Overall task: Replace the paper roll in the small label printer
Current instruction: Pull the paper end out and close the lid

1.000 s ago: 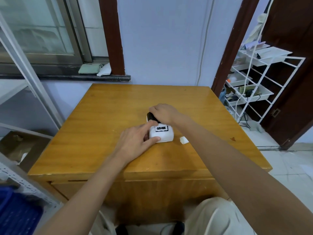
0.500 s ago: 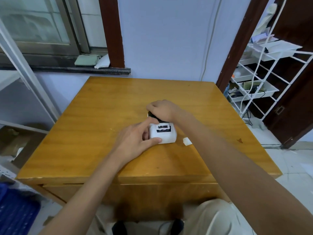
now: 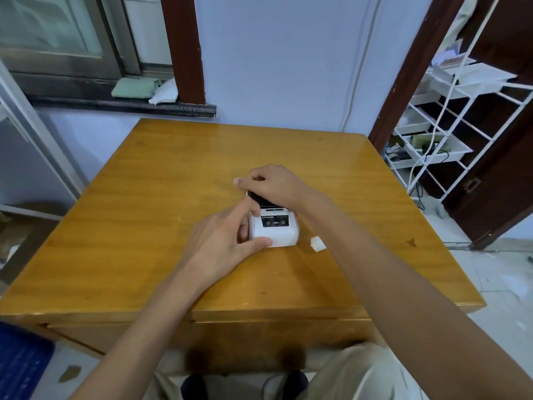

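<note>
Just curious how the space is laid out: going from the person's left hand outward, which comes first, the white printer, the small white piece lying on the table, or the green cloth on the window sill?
1. White printer: touching the left hand, just to its right.
2. Small white piece: on the table, right of the printer.
3. Green cloth: far back on the sill, to the left.

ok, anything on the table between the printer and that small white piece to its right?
Nothing. In the head view, only bare wooden table shows between the white label printer and the small white piece; they lie close but apart.
</note>
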A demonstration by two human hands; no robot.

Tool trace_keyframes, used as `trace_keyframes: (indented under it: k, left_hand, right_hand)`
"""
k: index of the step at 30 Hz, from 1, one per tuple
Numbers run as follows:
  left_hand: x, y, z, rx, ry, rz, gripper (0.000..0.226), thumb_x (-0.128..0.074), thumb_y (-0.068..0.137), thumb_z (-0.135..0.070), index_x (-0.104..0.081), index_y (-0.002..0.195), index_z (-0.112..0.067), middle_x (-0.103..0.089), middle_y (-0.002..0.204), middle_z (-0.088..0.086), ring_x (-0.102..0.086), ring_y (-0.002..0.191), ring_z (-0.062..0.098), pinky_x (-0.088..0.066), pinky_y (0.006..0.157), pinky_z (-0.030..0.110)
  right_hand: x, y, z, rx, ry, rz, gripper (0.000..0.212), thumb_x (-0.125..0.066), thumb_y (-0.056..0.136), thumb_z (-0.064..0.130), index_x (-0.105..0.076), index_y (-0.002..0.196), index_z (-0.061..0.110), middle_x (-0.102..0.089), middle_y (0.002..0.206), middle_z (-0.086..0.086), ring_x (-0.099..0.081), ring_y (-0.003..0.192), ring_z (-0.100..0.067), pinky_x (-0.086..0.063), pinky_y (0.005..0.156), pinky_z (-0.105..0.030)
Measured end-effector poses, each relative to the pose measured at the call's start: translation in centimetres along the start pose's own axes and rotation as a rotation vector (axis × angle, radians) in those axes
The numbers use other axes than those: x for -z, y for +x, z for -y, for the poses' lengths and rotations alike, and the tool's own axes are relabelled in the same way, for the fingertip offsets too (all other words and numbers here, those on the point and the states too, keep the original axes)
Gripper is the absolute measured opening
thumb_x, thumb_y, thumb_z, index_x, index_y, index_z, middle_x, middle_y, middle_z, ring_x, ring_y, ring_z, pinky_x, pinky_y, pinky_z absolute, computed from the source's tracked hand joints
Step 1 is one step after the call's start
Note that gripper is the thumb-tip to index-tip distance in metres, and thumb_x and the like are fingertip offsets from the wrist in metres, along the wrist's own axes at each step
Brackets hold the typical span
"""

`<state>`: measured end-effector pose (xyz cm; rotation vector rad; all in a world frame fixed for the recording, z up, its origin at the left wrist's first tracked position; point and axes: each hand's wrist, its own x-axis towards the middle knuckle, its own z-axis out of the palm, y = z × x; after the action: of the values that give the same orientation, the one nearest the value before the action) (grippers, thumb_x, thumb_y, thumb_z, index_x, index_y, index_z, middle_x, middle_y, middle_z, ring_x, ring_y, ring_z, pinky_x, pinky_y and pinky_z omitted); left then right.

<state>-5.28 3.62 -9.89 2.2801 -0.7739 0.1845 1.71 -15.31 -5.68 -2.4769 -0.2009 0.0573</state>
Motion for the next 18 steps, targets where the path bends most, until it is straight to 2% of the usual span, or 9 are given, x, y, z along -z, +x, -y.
trace_keyframes:
  k: [5,9,14,18]
  left_hand:
    - [-0.24,0.89,0.67,0.211,-0.263,0.072,0.056,-0.091,0.068,-0.052,-0.045,0.091,-0.027,-0.059,0.064,-0.012,-0.049,0.055,0.006,-0.049,0.064,0.051]
    - [-0.4,0.93,1.03,0.216,-0.249,0.093,0.054,-0.086,0.066,-0.06,-0.049,0.085,-0.025,-0.061,0.065,-0.016,-0.049,0.055,0.007,-0.05,0.063,0.051]
    - [-0.35,1.02,0.77,0.199,-0.204,0.068,0.056,-0.084,0.066,-0.063,-0.047,0.084,-0.024,-0.062,0.062,-0.011,-0.052,0.054,0.008,-0.049,0.06,0.048]
    - [-0.04,1.1,0.15,0.178,-0.127,0.04,0.06,-0.071,0.065,-0.08,-0.045,0.081,-0.028,-0.062,0.063,-0.011,-0.056,0.055,0.008,-0.047,0.055,0.043]
  right_hand:
    - [-0.05,0.05,0.08,0.006,-0.016,-0.006,0.047,-0.059,0.094,0.066,-0.069,0.082,0.022,-0.072,0.083,0.001,-0.065,0.083,-0.015,-0.052,0.079,-0.038]
    - [-0.28,0.22,-0.22,0.004,-0.054,-0.01,0.044,-0.058,0.095,0.064,-0.07,0.085,0.023,-0.07,0.08,0.004,-0.064,0.082,-0.013,-0.051,0.076,-0.037]
    - [-0.36,0.52,-0.34,-0.009,-0.061,0.005,0.043,-0.056,0.098,0.058,-0.069,0.082,0.02,-0.065,0.074,0.004,-0.06,0.077,-0.015,-0.045,0.067,-0.035]
    - [-0.34,0.49,-0.19,-0.026,-0.058,-0.005,0.042,-0.056,0.095,0.057,-0.071,0.086,0.019,-0.071,0.084,0.0,-0.064,0.085,-0.018,-0.048,0.071,-0.036]
